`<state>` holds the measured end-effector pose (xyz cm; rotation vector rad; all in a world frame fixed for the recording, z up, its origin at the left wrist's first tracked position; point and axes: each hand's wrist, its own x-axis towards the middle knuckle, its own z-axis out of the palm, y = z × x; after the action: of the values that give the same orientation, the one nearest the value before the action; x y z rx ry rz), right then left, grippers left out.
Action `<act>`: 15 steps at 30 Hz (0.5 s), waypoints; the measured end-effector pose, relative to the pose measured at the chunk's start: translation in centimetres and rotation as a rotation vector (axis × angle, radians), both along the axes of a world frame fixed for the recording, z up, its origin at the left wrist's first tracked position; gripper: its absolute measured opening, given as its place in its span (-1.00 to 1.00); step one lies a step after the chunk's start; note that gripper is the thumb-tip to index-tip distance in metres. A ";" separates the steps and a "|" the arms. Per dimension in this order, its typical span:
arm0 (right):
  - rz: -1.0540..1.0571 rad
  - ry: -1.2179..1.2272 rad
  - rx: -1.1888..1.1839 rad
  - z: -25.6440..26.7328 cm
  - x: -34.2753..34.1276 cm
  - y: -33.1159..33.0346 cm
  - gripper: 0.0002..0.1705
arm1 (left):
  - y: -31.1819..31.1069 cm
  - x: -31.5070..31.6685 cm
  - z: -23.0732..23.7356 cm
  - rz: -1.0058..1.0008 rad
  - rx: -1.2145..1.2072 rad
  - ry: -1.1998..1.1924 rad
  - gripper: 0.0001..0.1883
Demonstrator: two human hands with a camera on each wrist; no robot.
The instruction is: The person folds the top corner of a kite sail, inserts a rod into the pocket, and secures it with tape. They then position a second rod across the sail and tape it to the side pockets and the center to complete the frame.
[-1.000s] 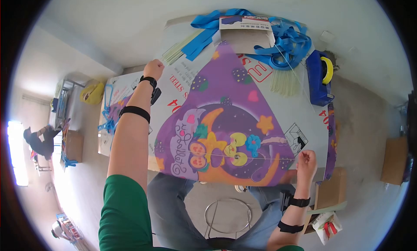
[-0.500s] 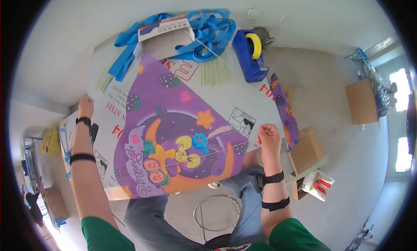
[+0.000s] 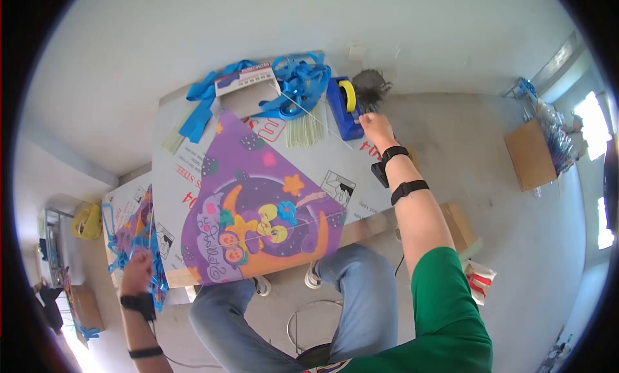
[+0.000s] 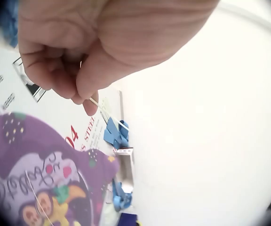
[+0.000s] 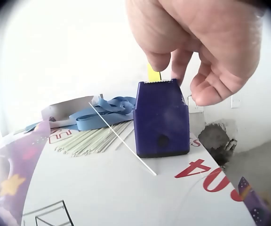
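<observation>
My left hand is off the table's left side, blurred in the head view. In the left wrist view its thumb and fingers pinch a thin pale stick. My right hand is at the front of a blue tape dispenser with a yellow roll. Its fingertips are right at the toothed cutter; I cannot tell whether they grip the tape end. A purple triangular printed sheet with a cartoon figure lies before me, and a thin pale stick runs across its lower part.
At the back of the table are an open cardboard box, blue ribbon and bundled thin sticks. One loose stick leans near the dispenser. More printed sheets and blue ribbon lie at the left. A round stool stands below.
My right hand has gone from the sheet's lower right corner up to the tape dispenser. The left hand has come nearer along the left side. The head view has turned.
</observation>
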<state>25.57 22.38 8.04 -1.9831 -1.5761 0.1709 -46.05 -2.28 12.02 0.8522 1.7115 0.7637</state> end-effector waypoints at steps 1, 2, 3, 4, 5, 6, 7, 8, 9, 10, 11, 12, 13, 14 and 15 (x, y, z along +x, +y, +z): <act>0.005 0.110 -0.109 -0.5 -0.1 0.9 -0.67 | -2.0 2.6 1.6 0.099 -0.031 -0.115 -0.82; 0.031 0.194 -0.175 -1.2 0.3 1.9 -0.70 | -4.1 4.5 2.8 0.127 -0.012 -0.192 -0.83; 0.046 0.200 -0.162 -0.9 0.3 2.2 -0.70 | -6.2 5.2 2.7 0.183 0.005 -0.275 -0.84; 0.037 0.251 -0.215 -0.6 0.2 2.2 -0.71 | -7.9 7.1 3.5 0.215 0.036 -0.356 -0.86; 0.030 0.300 -0.267 -0.4 0.1 2.6 -0.73 | -9.3 9.2 4.5 0.247 0.061 -0.469 -0.88; -0.011 0.294 -0.204 -2.0 0.7 3.9 -0.79 | -10.6 11.3 5.4 0.297 0.071 -0.509 -0.90; 0.002 0.300 -0.202 -2.0 0.6 3.7 -0.79 | -11.7 12.9 5.9 0.262 0.120 -0.576 -0.92; -0.040 0.677 -0.197 -1.8 0.4 3.3 -0.85 | -12.4 14.6 6.2 0.260 0.129 -0.597 -0.93; -0.082 1.055 -0.187 -1.2 0.0 2.8 -0.89 | -12.9 16.0 6.4 0.255 0.142 -0.620 -0.94; -0.093 1.214 -0.156 -0.6 -0.3 2.1 -0.91 | -13.2 17.0 6.0 0.204 0.173 -0.620 -0.95; -0.119 1.387 -0.087 -1.2 -0.2 2.2 -0.88 | -13.5 17.9 5.3 0.152 0.203 -0.618 -0.96; -0.179 1.430 -0.088 -0.1 -0.8 1.3 -0.88 | -13.6 19.2 4.8 0.118 0.191 -0.627 -0.97; -0.244 1.468 -0.089 0.9 -1.4 0.4 -0.88 | -13.7 20.7 4.5 0.083 0.176 -0.639 -0.98; -0.242 1.466 -0.090 1.2 -1.8 -0.3 -0.88 | -13.5 22.6 5.1 0.044 0.144 -0.604 -0.97; -0.217 1.455 -0.092 1.1 -1.7 -1.2 -0.87 | -13.1 24.8 5.8 0.000 0.105 -0.573 -0.96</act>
<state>23.87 21.19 9.12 -1.3531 -0.3853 1.2536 -21.26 -15.41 17.77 0.6222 1.1693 0.9927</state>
